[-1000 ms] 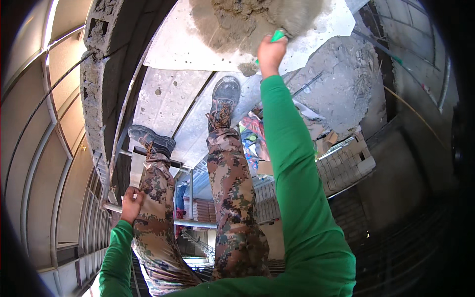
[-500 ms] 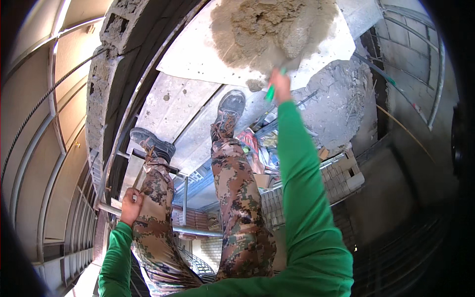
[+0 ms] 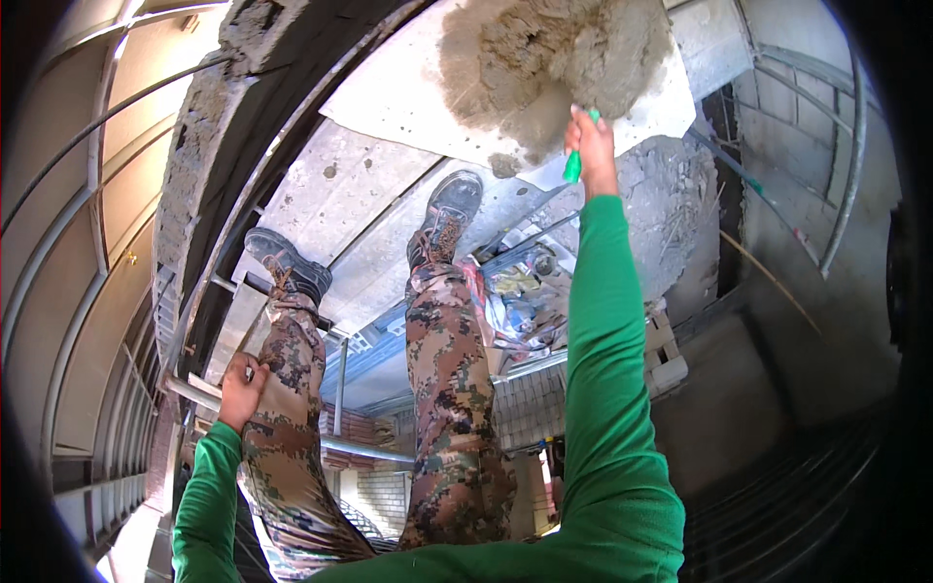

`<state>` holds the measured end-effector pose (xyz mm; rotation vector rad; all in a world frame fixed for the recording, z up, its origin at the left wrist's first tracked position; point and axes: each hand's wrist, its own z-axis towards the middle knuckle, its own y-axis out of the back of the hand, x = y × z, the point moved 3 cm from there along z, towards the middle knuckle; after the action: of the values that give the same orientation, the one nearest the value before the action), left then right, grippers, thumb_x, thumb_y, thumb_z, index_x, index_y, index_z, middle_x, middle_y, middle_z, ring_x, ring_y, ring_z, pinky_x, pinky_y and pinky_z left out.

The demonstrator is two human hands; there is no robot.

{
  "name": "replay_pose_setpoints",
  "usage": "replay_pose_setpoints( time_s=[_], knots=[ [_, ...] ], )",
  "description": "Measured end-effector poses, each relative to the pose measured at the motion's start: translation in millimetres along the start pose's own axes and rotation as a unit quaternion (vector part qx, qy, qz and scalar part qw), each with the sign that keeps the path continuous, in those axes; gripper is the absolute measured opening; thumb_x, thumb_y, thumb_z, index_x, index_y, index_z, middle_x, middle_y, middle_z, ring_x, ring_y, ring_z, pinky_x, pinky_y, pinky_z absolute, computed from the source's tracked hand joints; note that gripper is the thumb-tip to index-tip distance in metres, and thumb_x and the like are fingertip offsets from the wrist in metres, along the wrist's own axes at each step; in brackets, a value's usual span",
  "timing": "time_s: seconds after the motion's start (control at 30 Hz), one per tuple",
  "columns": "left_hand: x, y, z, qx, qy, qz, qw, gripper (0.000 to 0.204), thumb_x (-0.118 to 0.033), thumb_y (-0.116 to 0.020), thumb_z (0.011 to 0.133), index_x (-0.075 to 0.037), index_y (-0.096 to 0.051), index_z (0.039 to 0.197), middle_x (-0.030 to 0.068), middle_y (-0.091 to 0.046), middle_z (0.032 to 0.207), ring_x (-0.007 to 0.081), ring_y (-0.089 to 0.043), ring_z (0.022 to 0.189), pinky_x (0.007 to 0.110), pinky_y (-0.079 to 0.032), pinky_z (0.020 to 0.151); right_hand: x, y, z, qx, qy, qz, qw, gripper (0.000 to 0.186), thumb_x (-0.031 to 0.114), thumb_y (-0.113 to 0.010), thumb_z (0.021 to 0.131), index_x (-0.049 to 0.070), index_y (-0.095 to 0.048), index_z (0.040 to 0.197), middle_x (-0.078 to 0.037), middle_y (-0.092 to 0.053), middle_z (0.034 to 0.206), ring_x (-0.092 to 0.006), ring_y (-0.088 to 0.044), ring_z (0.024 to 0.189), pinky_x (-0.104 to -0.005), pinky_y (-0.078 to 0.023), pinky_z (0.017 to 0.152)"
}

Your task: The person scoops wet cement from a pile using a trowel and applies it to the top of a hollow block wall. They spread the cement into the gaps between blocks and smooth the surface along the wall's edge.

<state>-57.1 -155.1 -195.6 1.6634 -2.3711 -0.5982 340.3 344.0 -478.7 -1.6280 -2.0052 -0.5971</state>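
Observation:
My right hand point(image 3: 595, 151) is wrapped round the green handle of a trowel point(image 3: 572, 167). Its blade end lies at the near edge of a wet mortar heap point(image 3: 544, 58) and is hard to tell from the mortar. The heap sits on a white sheet point(image 3: 379, 107) with a grey wet stain spreading around it. Beside my left knee, my left hand point(image 3: 243, 389) is closed against the camouflage trouser leg point(image 3: 277, 413); what its fingers hold, if anything, is hidden.
My shoes point(image 3: 455, 201) stand on grey planks point(image 3: 364, 185), with drops below at the front. A metal rail point(image 3: 194, 391) runs by my left hand. Right of the planks are rubble point(image 3: 671, 194), a box of scraps point(image 3: 530, 291) and bent metal bars point(image 3: 855, 165). A broken block wall point(image 3: 194, 165) rises left.
My right hand has shifted right and slightly up with the trowel, and the handle stands more upright. My left hand stays by the knee. The whole view has shifted slightly.

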Motion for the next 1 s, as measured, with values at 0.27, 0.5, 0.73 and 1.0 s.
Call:
replay_pose_setpoints(
  time_s=[0.27,0.5,0.73,1.0],
  knots=[
    [23,-3,-17,-0.112,-0.002,-0.068,0.991,0.028,-0.027,-0.065,0.083,-0.001,-0.055,0.083,0.0198,-0.058,0.085,0.0376,-0.058,0.085,0.043,-0.046,0.076,-4,-53,-143,0.102,-0.088,-0.142,0.981,0.016,0.01,-0.058,0.092,0.01,-0.05,0.078,0.004,-0.044,0.055,-0.0063,-0.04,0.043,-0.0235,-0.032,0.038],
    [108,-13,-62,-0.319,0.086,-0.225,0.916,0.028,-0.02,-0.067,0.074,-0.002,-0.055,0.091,0.0198,-0.057,0.097,0.0392,-0.056,0.097,0.045,-0.045,0.085,-3,-147,-273,0.255,-0.114,-0.391,0.877,0.024,0.011,-0.061,0.087,0.009,-0.044,0.07,-0.001,-0.045,0.05,-0.0118,-0.042,0.038,-0.0285,-0.035,0.036],
    [265,-6,-104,-0.506,0.293,-0.198,0.786,0.057,-0.02,-0.071,0.07,0.0,-0.047,0.117,0.0215,-0.047,0.123,0.0396,-0.045,0.115,0.048,-0.037,0.097,5,-313,-332,0.373,-0.075,-0.618,0.688,0.021,0.015,-0.063,0.084,0.005,-0.05,0.071,-0.004,-0.051,0.052,-0.0153,-0.049,0.042,-0.0327,-0.04,0.041],
    [387,24,-77,-0.489,0.325,-0.27,0.763,0.055,-0.026,-0.074,0.068,-0.001,-0.053,0.112,0.0196,-0.059,0.105,0.0358,-0.054,0.101,0.048,-0.04,0.09,-17,-587,-340,0.446,0.088,-0.767,0.453,0.022,0.025,-0.062,0.08,0.003,-0.064,0.077,-0.007,-0.059,0.061,-0.0176,-0.055,0.055,-0.0365,-0.043,0.052]
  ],
)
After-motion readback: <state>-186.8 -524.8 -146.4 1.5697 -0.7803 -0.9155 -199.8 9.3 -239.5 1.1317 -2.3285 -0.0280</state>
